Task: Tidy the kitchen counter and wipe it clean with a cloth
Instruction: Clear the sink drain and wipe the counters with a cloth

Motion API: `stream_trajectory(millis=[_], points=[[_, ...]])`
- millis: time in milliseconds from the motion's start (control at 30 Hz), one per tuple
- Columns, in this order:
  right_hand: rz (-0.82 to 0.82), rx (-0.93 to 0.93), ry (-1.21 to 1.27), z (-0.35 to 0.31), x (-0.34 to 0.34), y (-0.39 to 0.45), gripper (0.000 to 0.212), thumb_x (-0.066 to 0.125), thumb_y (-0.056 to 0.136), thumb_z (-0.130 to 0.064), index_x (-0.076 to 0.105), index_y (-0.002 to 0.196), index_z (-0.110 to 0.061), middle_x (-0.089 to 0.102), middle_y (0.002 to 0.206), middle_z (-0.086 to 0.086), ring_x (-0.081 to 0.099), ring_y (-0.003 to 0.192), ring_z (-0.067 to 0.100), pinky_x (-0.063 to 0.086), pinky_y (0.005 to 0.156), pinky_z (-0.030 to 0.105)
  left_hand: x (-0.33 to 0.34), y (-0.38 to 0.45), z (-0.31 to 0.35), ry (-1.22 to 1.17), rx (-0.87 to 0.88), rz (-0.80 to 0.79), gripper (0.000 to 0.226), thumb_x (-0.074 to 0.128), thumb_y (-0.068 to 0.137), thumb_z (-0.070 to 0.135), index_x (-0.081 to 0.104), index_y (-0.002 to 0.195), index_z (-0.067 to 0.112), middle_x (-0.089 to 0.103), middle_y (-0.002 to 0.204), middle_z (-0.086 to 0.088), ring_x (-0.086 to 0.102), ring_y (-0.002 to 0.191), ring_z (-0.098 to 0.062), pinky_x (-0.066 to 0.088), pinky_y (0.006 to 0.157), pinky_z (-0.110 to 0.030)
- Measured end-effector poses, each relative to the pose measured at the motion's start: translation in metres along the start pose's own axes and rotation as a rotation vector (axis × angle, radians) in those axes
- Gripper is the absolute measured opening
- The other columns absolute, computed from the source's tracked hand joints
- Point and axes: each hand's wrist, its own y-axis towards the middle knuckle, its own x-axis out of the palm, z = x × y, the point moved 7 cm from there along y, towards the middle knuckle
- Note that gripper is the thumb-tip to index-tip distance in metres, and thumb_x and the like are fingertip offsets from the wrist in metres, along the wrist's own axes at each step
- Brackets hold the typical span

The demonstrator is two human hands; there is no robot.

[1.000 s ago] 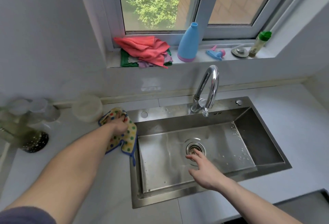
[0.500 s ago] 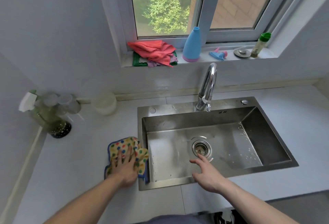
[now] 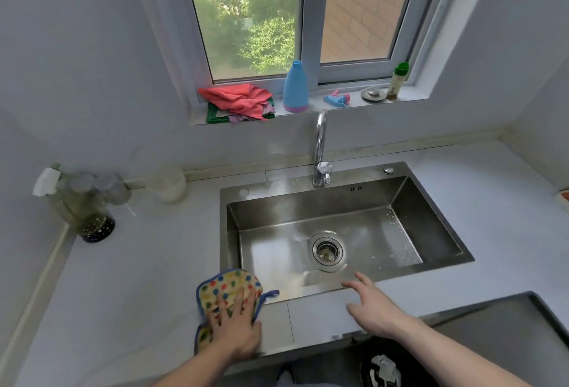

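Note:
A yellow cloth (image 3: 224,286) with coloured dots and a blue border lies on the pale counter (image 3: 138,279) at the sink's front left corner. My left hand (image 3: 235,322) presses flat on it with straight fingers. The cloth's blue loop sticks out to the right, by the sink rim. My right hand (image 3: 372,309) hovers with spread fingers over the front edge of the steel sink (image 3: 437,202), holding nothing.
Bottles and jars (image 3: 83,198) cluster in the left corner beside a pale tub (image 3: 167,185). The tap (image 3: 320,152) stands behind the sink. On the windowsill lie folded cloths (image 3: 237,103), a blue bottle (image 3: 295,88), a spray head and a green-capped bottle (image 3: 398,80).
My left hand has dragged the cloth from the sink's back left corner along the counter to the front left corner. My right hand drew back from the drain to the front rim.

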Motion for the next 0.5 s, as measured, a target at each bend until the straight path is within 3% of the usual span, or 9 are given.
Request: stream_trajectory(millis=[233,400,500], points=[[0.023,0.010,-0.007,0.051,-0.019,-0.047,0.061,0.051,0.089,-0.019,0.039,0.148,-0.028,0.005,0.166,0.000,0.024,0.150,0.019,0.022,0.118,0.027,0.023,-0.017,0.070,0.010,0.061,0.055,0.073,0.025,0.101,0.041,-0.022,0.155,0.032,-0.028,0.164,0.003,-0.025,0.148,-0.042,-0.012,0.119,-0.060],[0.060,0.034,0.008,0.094,-0.041,-0.079,0.058,0.050,0.092,-0.021,0.040,0.148,-0.028,0.004,0.166,-0.001,0.041,0.141,0.015,0.027,0.113,0.023,0.048,-0.033,0.160,0.077,0.218,-0.010,0.080,0.032,0.094,0.040,-0.017,0.157,0.034,-0.026,0.164,0.004,-0.019,0.150,-0.043,-0.008,0.120,-0.060],[0.085,0.041,0.005,0.119,-0.051,-0.094,0.057,0.051,0.092,-0.022,0.040,0.148,-0.029,0.003,0.166,-0.001,0.029,0.148,0.016,0.022,0.116,0.024,0.056,-0.045,0.211,0.147,0.284,-0.059,0.085,0.037,0.089,0.038,-0.013,0.158,0.036,-0.023,0.165,0.006,-0.016,0.151,-0.042,-0.007,0.121,-0.058]])
